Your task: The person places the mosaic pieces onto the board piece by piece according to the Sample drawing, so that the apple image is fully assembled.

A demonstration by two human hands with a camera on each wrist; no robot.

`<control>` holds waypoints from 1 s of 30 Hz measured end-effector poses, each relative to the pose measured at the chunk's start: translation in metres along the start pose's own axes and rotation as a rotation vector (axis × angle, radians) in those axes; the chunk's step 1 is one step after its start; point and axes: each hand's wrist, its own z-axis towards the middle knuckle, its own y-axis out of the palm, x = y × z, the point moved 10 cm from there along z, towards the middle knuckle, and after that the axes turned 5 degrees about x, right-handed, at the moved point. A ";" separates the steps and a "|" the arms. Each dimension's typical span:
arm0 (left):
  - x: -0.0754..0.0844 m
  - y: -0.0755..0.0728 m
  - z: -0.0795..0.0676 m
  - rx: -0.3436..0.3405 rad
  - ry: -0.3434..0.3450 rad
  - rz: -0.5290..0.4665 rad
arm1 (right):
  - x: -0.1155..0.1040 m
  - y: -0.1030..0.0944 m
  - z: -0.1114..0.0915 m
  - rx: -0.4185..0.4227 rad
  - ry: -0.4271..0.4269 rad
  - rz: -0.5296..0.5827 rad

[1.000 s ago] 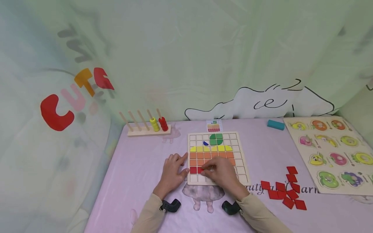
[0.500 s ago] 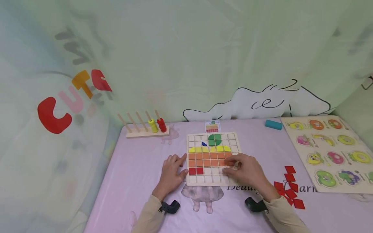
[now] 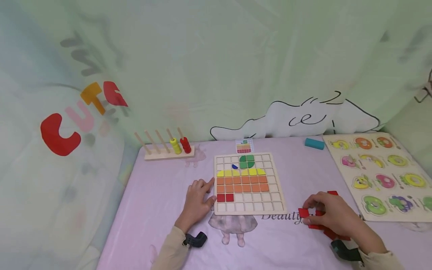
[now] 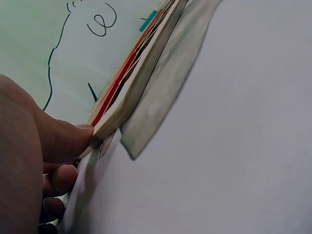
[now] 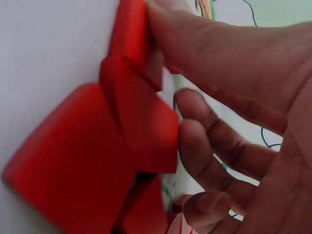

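Observation:
The wooden grid board lies mid-table, with green, blue, yellow, orange and red pieces set in it. Two red squares stand at the left of its lower row. My left hand rests at the board's left edge; in the left wrist view the thumb presses on its side. Right of the board, my right hand pinches a red square tile between thumb and fingers, over a loose heap of red tiles. The hand partly covers that heap in the head view.
Behind the board lies a small pattern card. A peg stand with yellow and red beads is at the back left. A teal block and a fruit puzzle board lie to the right.
My right hand has left the board's red row, moved right to the loose red tiles and taken hold of one. My left hand has stayed at the board's edge.

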 end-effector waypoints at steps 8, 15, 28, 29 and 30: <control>-0.002 -0.002 -0.001 0.012 0.012 -0.003 | -0.003 0.001 -0.002 0.058 -0.011 0.029; -0.003 0.000 0.000 -0.001 -0.002 -0.010 | -0.001 -0.011 0.001 0.215 -0.048 0.059; -0.002 0.000 0.000 0.002 0.006 0.001 | 0.019 -0.019 0.006 0.283 0.020 0.063; -0.003 0.000 0.000 0.002 0.006 0.006 | 0.020 -0.018 0.006 0.276 0.020 0.064; -0.003 0.000 0.000 0.000 0.004 0.012 | 0.020 -0.018 0.007 0.269 0.018 0.063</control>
